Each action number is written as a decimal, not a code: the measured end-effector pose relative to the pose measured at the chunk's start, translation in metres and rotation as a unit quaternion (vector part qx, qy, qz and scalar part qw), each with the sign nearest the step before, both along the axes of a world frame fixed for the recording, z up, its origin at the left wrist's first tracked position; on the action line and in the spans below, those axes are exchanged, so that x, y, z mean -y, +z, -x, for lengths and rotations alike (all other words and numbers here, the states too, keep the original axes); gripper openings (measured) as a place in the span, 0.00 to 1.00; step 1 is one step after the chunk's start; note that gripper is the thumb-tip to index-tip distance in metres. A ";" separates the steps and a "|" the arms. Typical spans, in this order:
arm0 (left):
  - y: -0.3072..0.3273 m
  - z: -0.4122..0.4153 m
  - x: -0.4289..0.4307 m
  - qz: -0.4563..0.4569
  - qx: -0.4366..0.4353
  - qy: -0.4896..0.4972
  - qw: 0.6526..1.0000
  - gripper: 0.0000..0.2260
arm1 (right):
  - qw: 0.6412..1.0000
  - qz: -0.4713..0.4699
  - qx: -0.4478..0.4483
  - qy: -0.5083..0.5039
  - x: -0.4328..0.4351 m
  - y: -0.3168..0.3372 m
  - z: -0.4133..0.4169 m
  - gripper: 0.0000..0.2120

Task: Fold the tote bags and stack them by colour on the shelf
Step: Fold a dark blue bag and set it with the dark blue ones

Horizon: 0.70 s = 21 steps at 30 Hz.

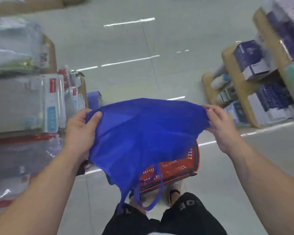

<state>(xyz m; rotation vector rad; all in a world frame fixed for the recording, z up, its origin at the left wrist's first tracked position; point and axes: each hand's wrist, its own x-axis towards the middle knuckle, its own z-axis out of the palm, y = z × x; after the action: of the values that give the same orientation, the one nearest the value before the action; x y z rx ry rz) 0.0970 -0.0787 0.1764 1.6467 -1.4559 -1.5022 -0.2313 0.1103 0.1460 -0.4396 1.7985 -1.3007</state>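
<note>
Blue tote bag (143,133) spread wide, left grip (80,129) and right grip (217,126) each pinching an edge (labels (52,88) blurred)

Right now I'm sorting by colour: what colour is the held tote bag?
The tote bag is blue; head view.

The fabric tote bag (143,133) at centre is plain royal blue. The plastic basket (176,167) below it is red with black rim. The shorts (190,217) at bottom are black.
</note>
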 end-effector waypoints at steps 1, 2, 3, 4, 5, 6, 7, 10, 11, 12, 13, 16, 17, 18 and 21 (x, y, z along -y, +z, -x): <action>0.020 -0.002 -0.001 -0.032 -0.027 0.008 0.999 0.06 | 1.000 -0.002 0.009 0.029 -0.005 0.015 -0.009 0.36; 0.039 -0.003 -0.003 -0.059 -0.046 0.013 0.997 0.06 | 0.998 -0.003 0.012 0.053 -0.010 0.026 -0.016 0.43; 0.058 -0.004 -0.007 -0.082 -0.065 0.023 0.994 0.06 | 0.997 0.001 0.015 0.079 -0.014 0.032 -0.023 0.44; 0.075 -0.004 -0.010 -0.099 -0.082 0.040 0.991 0.06 | 0.994 -0.005 0.010 0.104 -0.018 0.038 -0.029 0.43; 0.091 -0.005 -0.014 -0.113 -0.099 0.064 0.987 0.05 | 0.992 -0.012 0.003 0.125 -0.019 0.041 -0.033 0.41; 0.105 -0.007 -0.018 -0.124 -0.112 0.092 0.982 0.05 | 0.988 -0.018 -0.001 0.151 -0.021 0.044 -0.037 0.40; 0.120 -0.008 -0.024 -0.137 -0.122 0.122 0.975 0.05 | 0.984 -0.016 0.014 0.179 -0.022 0.047 -0.041 0.42; 0.153 -0.013 -0.046 -0.187 -0.139 0.178 0.956 0.07 | 0.960 -0.049 0.037 0.272 -0.023 0.052 -0.046 0.46; 0.163 -0.012 -0.055 -0.200 -0.144 0.180 0.952 0.08 | 0.954 -0.057 0.010 0.296 -0.022 0.050 -0.045 0.44; 0.170 -0.012 -0.064 -0.208 -0.144 0.176 0.951 0.08 | 0.948 -0.056 -0.023 0.312 -0.020 0.046 -0.043 0.40; 0.178 -0.011 -0.073 -0.216 -0.146 0.169 0.951 0.09 | 0.947 -0.048 -0.047 0.315 -0.017 0.044 -0.041 0.33; 0.205 -0.007 -0.098 -0.193 -0.145 0.148 0.959 0.09 | 0.958 -0.019 -0.054 0.282 -0.008 0.052 -0.036 0.07; 0.215 -0.006 -0.106 -0.171 -0.133 0.141 0.966 0.08 | 0.961 0.006 -0.039 0.272 -0.005 0.058 -0.033 0.06; 0.220 -0.009 -0.112 -0.135 -0.103 0.131 0.977 0.07 | 0.966 0.031 -0.021 0.255 -0.002 0.064 -0.029 0.08; 0.232 -0.025 -0.142 -0.041 0.046 0.103 0.993 0.08 | 0.979 0.074 0.028 0.188 0.007 0.087 -0.014 0.12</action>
<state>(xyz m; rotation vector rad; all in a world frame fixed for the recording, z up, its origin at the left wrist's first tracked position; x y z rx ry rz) 0.1221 0.0628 0.4088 1.8751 -1.2396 -1.4049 -0.2170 0.1029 0.2334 -0.7767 1.4879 -1.1669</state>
